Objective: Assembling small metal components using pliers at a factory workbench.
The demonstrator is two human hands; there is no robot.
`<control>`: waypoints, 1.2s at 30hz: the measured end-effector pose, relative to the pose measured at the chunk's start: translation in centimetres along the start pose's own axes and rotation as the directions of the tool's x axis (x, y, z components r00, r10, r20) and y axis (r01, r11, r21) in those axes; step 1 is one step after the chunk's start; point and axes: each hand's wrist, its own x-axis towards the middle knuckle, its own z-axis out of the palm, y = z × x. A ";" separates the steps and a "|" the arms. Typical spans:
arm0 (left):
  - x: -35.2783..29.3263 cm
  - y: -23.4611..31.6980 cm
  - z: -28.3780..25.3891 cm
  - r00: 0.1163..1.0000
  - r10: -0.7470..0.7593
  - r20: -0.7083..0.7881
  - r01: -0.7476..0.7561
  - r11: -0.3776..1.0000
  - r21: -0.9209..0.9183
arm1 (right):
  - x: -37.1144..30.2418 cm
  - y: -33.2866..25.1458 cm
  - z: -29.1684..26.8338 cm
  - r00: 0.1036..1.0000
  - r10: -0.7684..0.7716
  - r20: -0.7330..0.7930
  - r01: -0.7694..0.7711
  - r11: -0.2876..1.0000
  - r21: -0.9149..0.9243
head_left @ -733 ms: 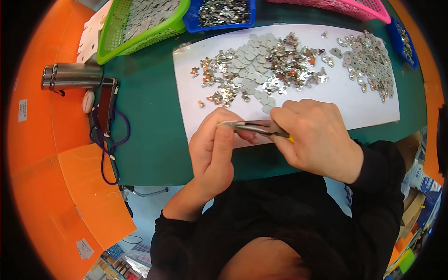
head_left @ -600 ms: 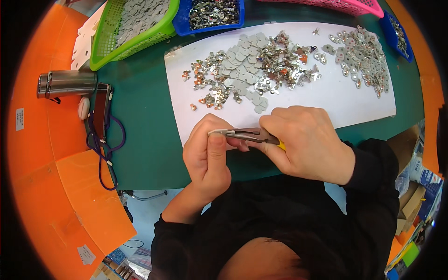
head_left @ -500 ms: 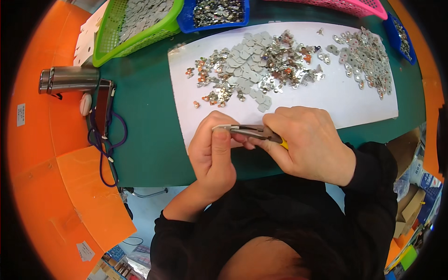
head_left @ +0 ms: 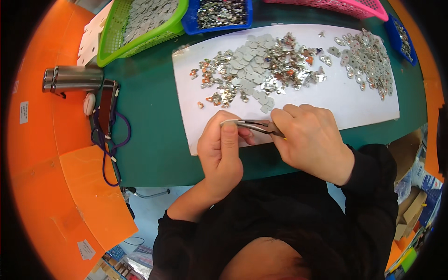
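In my right hand (head_left: 313, 140) is a pair of pliers (head_left: 256, 126), fingers wrapped round its grips; a bit of yellow handle shows under them. The metal jaws point left to my left hand (head_left: 219, 149). There the thumb presses a small light-grey piece (head_left: 228, 122) against the bent index finger, right at the jaw tips. How far the jaws enclose the piece is hidden by the thumb. Both hands are over the near edge of a white board (head_left: 186, 119). Just beyond them lies a heap of flat grey plates (head_left: 247, 60), flanked by small shiny metal parts (head_left: 287, 60).
More metal pieces (head_left: 368, 65) lie spread at the board's right. A green basket (head_left: 140, 46), blue trays (head_left: 218, 28) and a pink basket (head_left: 345, 10) stand along the back. On the left of the green table (head_left: 144, 154) are a steel flask (head_left: 77, 78) and a phone (head_left: 107, 107) with a purple cord.
The whole view has shifted slightly. The pliers have turned a little in my right hand, and less of the yellow handle shows. My left hand keeps its pinch on the grey piece.
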 end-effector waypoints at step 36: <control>2.1 1.4 -0.8 0.975 -0.088 0.202 0.002 0.921 0.390 | 1.0 6.3 -0.4 0.891 -0.049 -0.452 0.017 0.997 -0.074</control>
